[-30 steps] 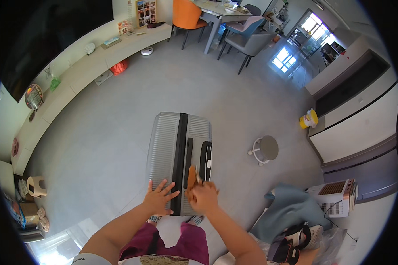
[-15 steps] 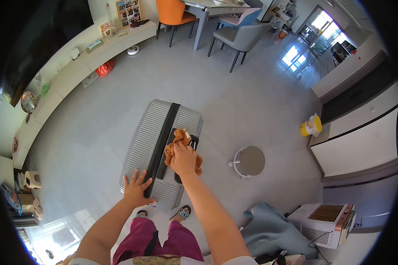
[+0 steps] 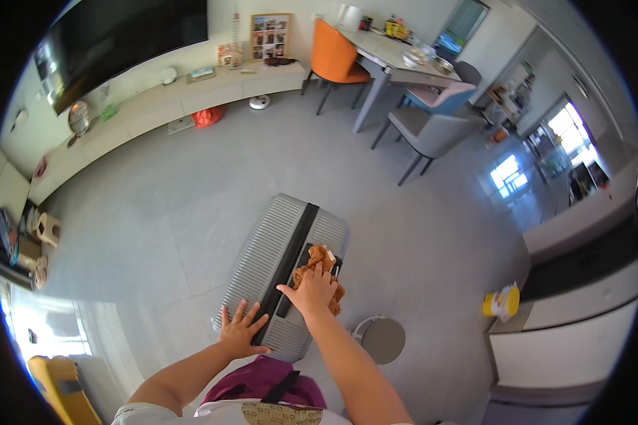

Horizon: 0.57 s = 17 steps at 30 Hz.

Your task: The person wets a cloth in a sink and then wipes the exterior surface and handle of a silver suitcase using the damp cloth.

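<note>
A silver-grey ribbed suitcase with a black band along it lies on its side on the floor in front of me. My left hand rests on its near left part, palm down with the fingers spread. A crumpled brown fluffy cloth lies on the right part of the suitcase, by the dark handle area. My right hand presses on this cloth and holds it, thumb stretched out to the left. Part of the cloth is hidden under the hand.
Close to the suitcase's right stands a round grey-topped stool. A yellow and white bucket is by the cabinets on the right. Chairs, one orange and one grey, surround a table. A long low cabinet runs along the left wall.
The view has tilted up, so the suitcase and hands appear lower and more of the table shows. My right thumb now sticks out from the cloth. The left hand stays on the suitcase.
</note>
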### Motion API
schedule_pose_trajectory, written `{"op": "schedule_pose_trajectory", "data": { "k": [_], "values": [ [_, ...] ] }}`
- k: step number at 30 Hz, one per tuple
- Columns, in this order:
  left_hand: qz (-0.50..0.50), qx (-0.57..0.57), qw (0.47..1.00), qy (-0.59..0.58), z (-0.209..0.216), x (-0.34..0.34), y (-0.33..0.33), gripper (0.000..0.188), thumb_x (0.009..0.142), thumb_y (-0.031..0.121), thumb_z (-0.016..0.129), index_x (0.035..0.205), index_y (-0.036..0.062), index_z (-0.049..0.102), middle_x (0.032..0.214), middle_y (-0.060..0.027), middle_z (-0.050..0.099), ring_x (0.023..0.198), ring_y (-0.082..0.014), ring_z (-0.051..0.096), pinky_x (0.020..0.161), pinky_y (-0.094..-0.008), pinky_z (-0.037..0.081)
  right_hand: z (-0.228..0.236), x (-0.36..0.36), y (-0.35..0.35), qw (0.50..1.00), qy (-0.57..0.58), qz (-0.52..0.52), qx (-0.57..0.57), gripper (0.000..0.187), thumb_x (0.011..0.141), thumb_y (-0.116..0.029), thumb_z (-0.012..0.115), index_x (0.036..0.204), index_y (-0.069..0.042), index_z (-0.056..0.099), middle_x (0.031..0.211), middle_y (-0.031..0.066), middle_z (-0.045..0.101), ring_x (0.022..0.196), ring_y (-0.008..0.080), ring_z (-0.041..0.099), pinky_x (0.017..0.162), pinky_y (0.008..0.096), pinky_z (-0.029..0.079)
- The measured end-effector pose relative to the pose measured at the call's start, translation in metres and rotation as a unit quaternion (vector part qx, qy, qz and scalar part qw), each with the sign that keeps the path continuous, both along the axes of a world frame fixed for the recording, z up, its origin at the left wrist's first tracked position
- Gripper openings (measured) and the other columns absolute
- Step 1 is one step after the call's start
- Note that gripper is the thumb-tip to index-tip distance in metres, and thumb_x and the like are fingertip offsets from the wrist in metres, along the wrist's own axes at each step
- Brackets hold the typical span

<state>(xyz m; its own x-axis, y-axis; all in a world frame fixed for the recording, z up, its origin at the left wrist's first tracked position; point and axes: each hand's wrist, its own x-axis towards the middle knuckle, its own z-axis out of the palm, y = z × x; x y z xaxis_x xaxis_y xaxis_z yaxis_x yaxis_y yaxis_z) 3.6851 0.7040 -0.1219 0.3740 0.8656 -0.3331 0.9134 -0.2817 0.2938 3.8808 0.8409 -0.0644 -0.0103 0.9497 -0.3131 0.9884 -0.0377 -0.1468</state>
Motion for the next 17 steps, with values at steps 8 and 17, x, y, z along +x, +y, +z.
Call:
{"op": "schedule_pose_trajectory", "data": {
  "k": [8,17],
  "values": [
    [0.089,-0.045,0.995,-0.003,0.020,0.070,0.032,0.091,0.077,0.073,0.056,0.152,0.0286,0.027,0.162,-0.0053,0.009,0.149,-0.0335,0.000,0.110,-0.0721,0.003,-0.010,0.023,0.074,0.994,-0.061,0.087,-0.029,0.081,0.078,-0.054,0.066,0.134,0.002,0.050,0.151,0.0171,0.035,0.136,0.0349,0.035,0.106,0.0554,0.032],
    [0.264,-0.090,0.960,-0.015,0.047,0.147,0.063,0.091,0.080,0.075,0.052,0.153,0.0302,0.022,0.162,-0.0064,0.008,0.149,-0.0359,0.000,0.110,-0.0721,0.004,0.007,0.010,0.149,0.968,-0.044,0.247,-0.018,0.084,0.068,-0.040,0.071,0.134,0.004,0.045,0.153,0.0180,0.030,0.133,0.0368,0.034,0.104,0.0533,0.030]
  ]
}}
